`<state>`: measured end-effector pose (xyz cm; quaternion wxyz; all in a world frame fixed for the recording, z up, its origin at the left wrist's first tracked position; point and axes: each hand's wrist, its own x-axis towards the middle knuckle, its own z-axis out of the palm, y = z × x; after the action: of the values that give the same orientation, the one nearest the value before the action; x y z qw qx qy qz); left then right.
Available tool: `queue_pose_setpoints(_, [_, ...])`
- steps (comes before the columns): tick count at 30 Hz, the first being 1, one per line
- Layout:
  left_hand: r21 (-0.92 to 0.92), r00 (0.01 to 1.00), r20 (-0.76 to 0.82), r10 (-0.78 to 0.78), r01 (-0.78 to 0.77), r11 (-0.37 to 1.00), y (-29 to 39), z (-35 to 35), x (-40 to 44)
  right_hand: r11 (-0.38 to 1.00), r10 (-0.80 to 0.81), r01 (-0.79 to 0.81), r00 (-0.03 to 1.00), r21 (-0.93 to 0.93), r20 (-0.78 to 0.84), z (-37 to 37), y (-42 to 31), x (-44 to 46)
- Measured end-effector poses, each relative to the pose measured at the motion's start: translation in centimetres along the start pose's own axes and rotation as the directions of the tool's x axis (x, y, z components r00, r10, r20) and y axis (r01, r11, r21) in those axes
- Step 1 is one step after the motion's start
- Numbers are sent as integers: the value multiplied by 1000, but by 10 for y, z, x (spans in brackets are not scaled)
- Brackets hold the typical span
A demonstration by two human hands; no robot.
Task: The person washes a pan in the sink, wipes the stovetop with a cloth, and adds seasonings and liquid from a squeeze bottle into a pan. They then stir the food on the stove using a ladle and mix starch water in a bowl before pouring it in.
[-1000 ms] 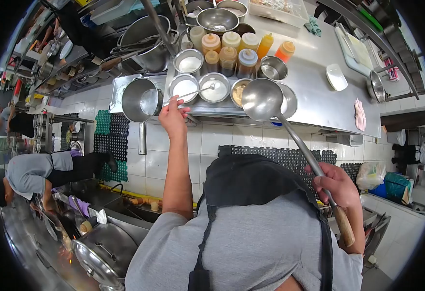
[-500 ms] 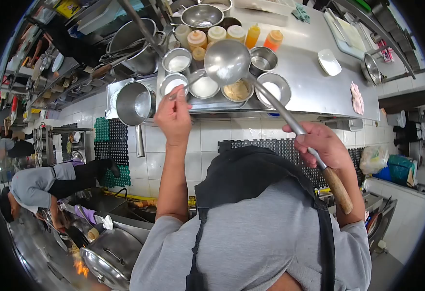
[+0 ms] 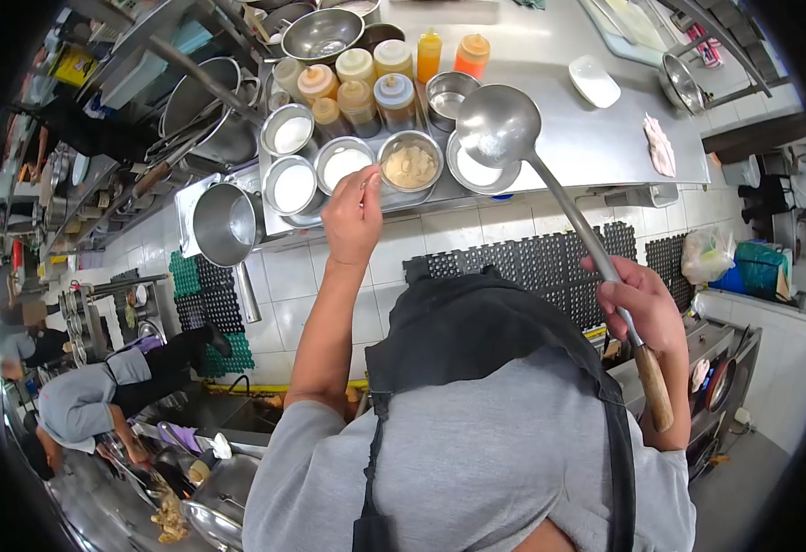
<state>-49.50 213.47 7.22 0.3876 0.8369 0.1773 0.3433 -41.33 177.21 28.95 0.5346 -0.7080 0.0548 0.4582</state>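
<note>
A large metal ladle (image 3: 502,129) with a wooden handle end is in my right hand (image 3: 644,304), its fingers wrapped round the shaft. The ladle's bowl hangs over a metal bowl of white powder (image 3: 478,171) at the counter's front edge. My left hand (image 3: 352,219) is closed in a pinch, fingertips up beside another bowl of white powder (image 3: 345,158) and a bowl of light-brown paste (image 3: 411,164). What the pinch holds, if anything, is hidden. Two more bowls of white contents (image 3: 290,187) stand to the left.
Squeeze bottles (image 3: 394,97) stand behind the bowls. A metal saucepan (image 3: 223,224) sits at the counter's left end. A white dish (image 3: 594,83) and pink cloth (image 3: 660,145) lie on the right. Another person (image 3: 81,400) bends over a stove at lower left.
My left hand has moved right, from the left bowl towards the paste bowl; a thin metal thing at its fingers no longer shows. The ladle has swung right. The view has shifted.
</note>
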Motion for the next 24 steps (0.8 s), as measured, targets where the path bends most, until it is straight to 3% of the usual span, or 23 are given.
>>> queue_pose_setpoints(2, [76,999,38,32,-35,997,-4,2,2,1000,-8,8,1000,28,-5,-5,8,2])
queue_pose_setpoints(5, [49,994,108,31,-36,998,-1,7,1,999,4,-3,1000,38,-15,-8,13,2])
queue_pose_setpoints(8, [-15,1000,8,17,-17,1000,4,5,5,999,15,-14,1000,38,-18,-11,13,0])
queue_pose_setpoints(11, [17,996,22,-87,86,996,2,5,9,999,16,-15,1000,45,-7,-13,14,0])
queue_pose_setpoints(14, [-123,982,-1,-189,188,974,-7,18,5,1000,12,-12,1000,23,-7,-16,13,2])
queue_pose_setpoints(24, [-319,895,20,-445,428,846,-26,25,-5,1000,23,-23,1000,-10,19,-17,11,5])
